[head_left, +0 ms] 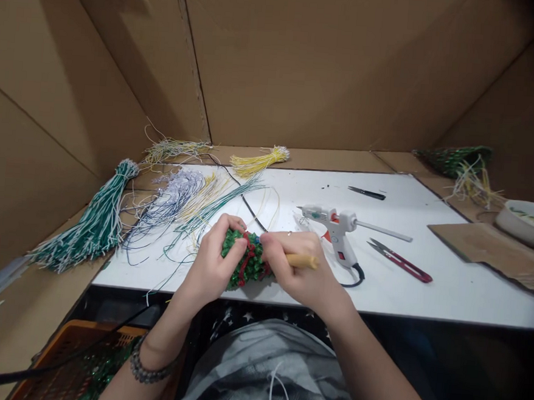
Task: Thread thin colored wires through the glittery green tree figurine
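A shiny green beaded piece with red strands (245, 265) is held low over the near edge of the white tabletop. My left hand (220, 254) closes on its left side, thumb across the front. Against its right side, my right hand (297, 263) is closed around a tool with a yellowish handle (303, 261); the handle sticks out past the fingers, and the tip is hidden at the beads. A white glue gun (340, 229) lies just beyond my right hand, and red-handled thread snips (402, 260) lie to its right.
Bundles of green-and-white wires (94, 224), purple wires (175, 200) and yellow wires (260, 160) lie left and back. Black snips (367, 193) rest farther back. A white bowl (528, 221) and cardboard piece (488, 243) are at right. An orange basket (63, 338) stands below left. Cardboard walls surround the table.
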A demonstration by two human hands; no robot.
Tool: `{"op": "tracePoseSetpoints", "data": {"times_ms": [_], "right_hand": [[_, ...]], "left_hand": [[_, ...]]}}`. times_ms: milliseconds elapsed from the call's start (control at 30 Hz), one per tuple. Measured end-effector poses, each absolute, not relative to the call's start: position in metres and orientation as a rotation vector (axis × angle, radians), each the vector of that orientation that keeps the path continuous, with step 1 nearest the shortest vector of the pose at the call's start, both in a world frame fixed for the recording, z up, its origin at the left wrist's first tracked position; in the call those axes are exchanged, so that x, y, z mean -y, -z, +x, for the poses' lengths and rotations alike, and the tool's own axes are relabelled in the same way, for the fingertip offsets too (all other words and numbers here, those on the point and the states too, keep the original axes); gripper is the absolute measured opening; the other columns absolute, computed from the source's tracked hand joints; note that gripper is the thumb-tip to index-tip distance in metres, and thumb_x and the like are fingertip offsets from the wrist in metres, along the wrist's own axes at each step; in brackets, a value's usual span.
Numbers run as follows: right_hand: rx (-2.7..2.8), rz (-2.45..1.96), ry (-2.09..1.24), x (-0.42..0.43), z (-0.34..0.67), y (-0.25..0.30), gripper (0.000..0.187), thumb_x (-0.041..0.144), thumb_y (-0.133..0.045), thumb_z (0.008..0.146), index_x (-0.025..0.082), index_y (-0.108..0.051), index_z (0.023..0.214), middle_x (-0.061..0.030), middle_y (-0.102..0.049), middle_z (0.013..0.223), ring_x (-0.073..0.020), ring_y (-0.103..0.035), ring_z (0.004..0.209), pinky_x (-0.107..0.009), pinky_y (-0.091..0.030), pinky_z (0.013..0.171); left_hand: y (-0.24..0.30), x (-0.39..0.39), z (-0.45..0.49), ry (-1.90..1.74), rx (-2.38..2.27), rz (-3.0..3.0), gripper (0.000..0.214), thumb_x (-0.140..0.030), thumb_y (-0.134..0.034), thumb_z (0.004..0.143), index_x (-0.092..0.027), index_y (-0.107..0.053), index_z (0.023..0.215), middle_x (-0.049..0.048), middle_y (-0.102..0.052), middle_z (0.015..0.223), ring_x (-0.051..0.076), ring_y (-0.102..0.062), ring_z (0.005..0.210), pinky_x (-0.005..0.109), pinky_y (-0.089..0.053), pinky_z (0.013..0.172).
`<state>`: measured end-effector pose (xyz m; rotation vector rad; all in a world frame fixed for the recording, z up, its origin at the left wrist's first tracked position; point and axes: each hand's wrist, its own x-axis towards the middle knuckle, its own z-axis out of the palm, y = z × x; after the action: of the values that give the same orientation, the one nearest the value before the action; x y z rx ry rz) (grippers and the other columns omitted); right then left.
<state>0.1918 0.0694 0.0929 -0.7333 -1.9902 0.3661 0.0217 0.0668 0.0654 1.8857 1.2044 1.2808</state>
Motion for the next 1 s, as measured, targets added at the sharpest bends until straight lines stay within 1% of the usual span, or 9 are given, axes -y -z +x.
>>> {"op": "tracePoseSetpoints", "data": {"times_ms": [167, 233, 333, 400, 500, 633, 733, 833, 1000], "right_hand": [[1.968, -0.844, -0.627, -0.076, 0.183, -0.106, 0.05, 0.032, -0.043, 0.1, 0.02, -0.025, 0.055, 0.0062, -0.024, 0.047, -0.0057, -0.021, 0.044, -0.027, -0.017, 0.045], [1.948, -0.812, -0.66, -0.076, 0.184, -0.105, 0.05, 0.032, -0.044, 0.1, 0.019, -0.028, 0.055, 0.0063, -0.027, 0.048, -0.0053, -0.023, 0.045, -0.026, -0.019, 0.045], [1.902, -0.757, -0.672, -0.072, 0.193, -0.096, 0.049, 0.035, -0.044, 0.102, 0.019, -0.042, 0.055, 0.0057, -0.039, 0.049, -0.0057, -0.033, 0.045, -0.024, -0.026, 0.046], [1.88, -0.704, -0.582, -0.069, 0.201, -0.088, 0.048, 0.034, -0.042, 0.103, 0.019, -0.052, 0.059, 0.0037, -0.048, 0.051, -0.0071, -0.041, 0.046, -0.024, -0.031, 0.047], [1.975, -0.56, -0.29, -0.065, 0.211, -0.078, 0.045, 0.029, -0.04, 0.104, 0.017, -0.059, 0.064, -0.0014, -0.057, 0.058, -0.0101, -0.05, 0.052, -0.027, -0.037, 0.05], [2.182, -0.427, 0.171, -0.059, 0.208, -0.081, 0.047, 0.032, -0.044, 0.102, 0.019, -0.057, 0.06, -0.0006, -0.053, 0.055, -0.0119, -0.043, 0.051, -0.029, -0.034, 0.05], [2.224, -0.49, 0.304, -0.056, 0.197, -0.094, 0.047, 0.029, -0.045, 0.101, 0.019, -0.053, 0.057, 0.0015, -0.048, 0.053, -0.0116, -0.039, 0.05, -0.029, -0.03, 0.05], [2.208, -0.578, 0.16, -0.06, 0.189, -0.105, 0.045, 0.027, -0.044, 0.101, 0.018, -0.052, 0.058, 0.0023, -0.049, 0.053, -0.0097, -0.04, 0.048, -0.027, -0.027, 0.051], [2.13, -0.59, -0.368, -0.075, 0.197, -0.106, 0.045, 0.022, -0.044, 0.102, 0.017, -0.049, 0.058, 0.0056, -0.048, 0.051, -0.0049, -0.04, 0.046, -0.021, -0.03, 0.05]], "left_hand": [[-0.067, -0.065, 0.025, -1.27, -1.278, 1.948, 0.004, -0.023, -0.051, 0.091, -0.022, -0.048, 0.094, 0.0078, -0.06, 0.102, 0.024, -0.058, 0.096, 0.038, -0.043, 0.087], [-0.068, -0.066, 0.025, -1.268, -1.276, 1.946, 0.005, -0.024, -0.05, 0.092, -0.022, -0.049, 0.096, 0.008, -0.06, 0.102, 0.024, -0.058, 0.096, 0.039, -0.043, 0.087], [-0.067, -0.067, 0.022, -1.265, -1.251, 1.931, 0.005, -0.025, -0.05, 0.092, -0.022, -0.049, 0.096, 0.0078, -0.059, 0.104, 0.024, -0.058, 0.097, 0.039, -0.043, 0.088], [-0.067, -0.066, 0.021, -1.267, -1.242, 1.916, 0.004, -0.025, -0.05, 0.092, -0.022, -0.048, 0.094, 0.0077, -0.058, 0.104, 0.024, -0.057, 0.098, 0.039, -0.043, 0.089], [-0.066, -0.065, 0.02, -1.274, -1.237, 1.901, 0.003, -0.025, -0.049, 0.092, -0.023, -0.047, 0.093, 0.0077, -0.058, 0.104, 0.023, -0.057, 0.097, 0.038, -0.042, 0.088], [-0.065, -0.066, 0.022, -1.286, -1.237, 1.902, 0.004, -0.025, -0.049, 0.092, -0.022, -0.046, 0.093, 0.0074, -0.058, 0.103, 0.022, -0.056, 0.096, 0.038, -0.041, 0.087], [-0.063, -0.067, 0.021, -1.285, -1.234, 1.896, 0.005, -0.024, -0.051, 0.092, -0.022, -0.047, 0.094, 0.0062, -0.057, 0.103, 0.022, -0.055, 0.095, 0.037, -0.041, 0.087], [-0.061, -0.067, 0.02, -1.289, -1.203, 1.882, 0.009, -0.028, -0.053, 0.091, -0.023, -0.046, 0.094, 0.0058, -0.057, 0.102, 0.022, -0.055, 0.093, 0.037, -0.042, 0.085], [-0.064, -0.066, 0.021, -1.279, -1.191, 1.92, 0.009, -0.029, -0.051, 0.092, -0.021, -0.046, 0.094, 0.0078, -0.057, 0.103, 0.023, -0.056, 0.096, 0.038, -0.041, 0.087]]}}
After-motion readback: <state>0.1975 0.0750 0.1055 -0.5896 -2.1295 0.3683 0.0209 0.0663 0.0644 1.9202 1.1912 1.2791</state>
